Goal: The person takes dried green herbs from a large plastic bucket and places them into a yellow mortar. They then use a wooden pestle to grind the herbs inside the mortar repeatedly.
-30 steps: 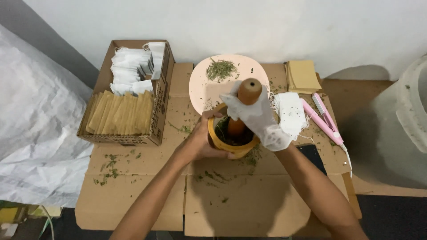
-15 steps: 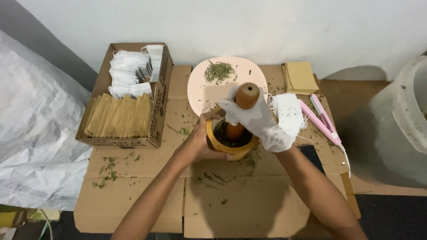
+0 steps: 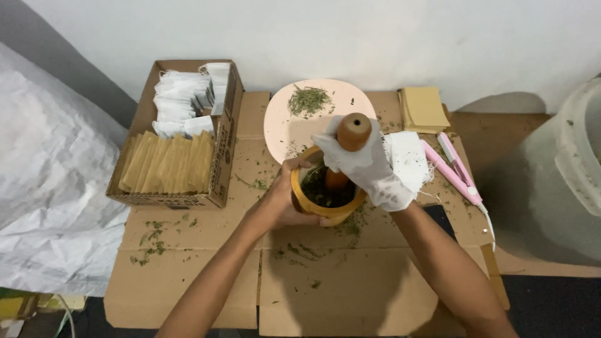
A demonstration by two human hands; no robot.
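Observation:
A yellow wooden mortar [image 3: 313, 205] holding dark green crushed herbs sits on flattened cardboard [image 3: 206, 275]. My left hand [image 3: 283, 197], bare, wraps the mortar's left side. My right hand [image 3: 366, 166], in a white glove, grips a brown wooden pestle [image 3: 352, 133] whose lower end stands inside the mortar. Behind the mortar lies a pale pink round plate [image 3: 282, 125] with a small pile of green herbs [image 3: 308, 100].
A cardboard box [image 3: 226, 131] at the left holds white tea-bag pouches [image 3: 181, 100] and tan envelopes [image 3: 166, 161]. A pink handheld sealer [image 3: 454, 172], white cloth [image 3: 408, 159] and tan paper stack [image 3: 424, 107] lie at the right. A grey bin [image 3: 566, 175] stands far right, a white sack [image 3: 50, 188] far left.
The pestle's top has shifted slightly right and back within the mortar, with my gloved right hand following. My left hand stays on the mortar.

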